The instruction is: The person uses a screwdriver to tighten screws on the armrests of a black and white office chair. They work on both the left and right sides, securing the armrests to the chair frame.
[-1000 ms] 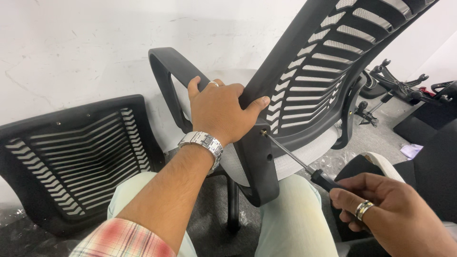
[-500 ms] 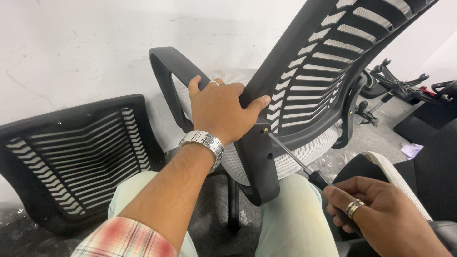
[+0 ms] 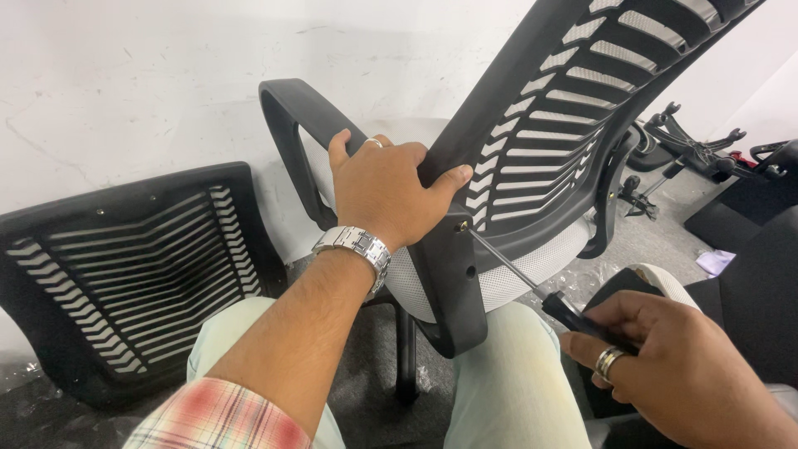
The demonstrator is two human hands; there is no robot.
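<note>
My left hand [image 3: 387, 188], with a metal watch on the wrist, grips the black armrest [image 3: 293, 108] of an office chair where it meets the slatted black backrest [image 3: 573, 108]. My right hand [image 3: 665, 362], wearing a ring, holds the black handle of a screwdriver [image 3: 532, 283]. The thin shaft runs up-left and its tip sits on a screw in the armrest bracket [image 3: 453, 274], just below my left thumb. The chair's grey mesh seat [image 3: 532, 262] shows behind the bracket.
A separate black slatted chair back [image 3: 125, 274] leans against the white wall at left. Black chair bases and parts [image 3: 690, 145] lie on the floor at right. My knees in pale trousers [image 3: 499, 391] are under the chair.
My right hand has shifted slightly on the screwdriver handle, turning it. My left hand and the chair stay where they were.
</note>
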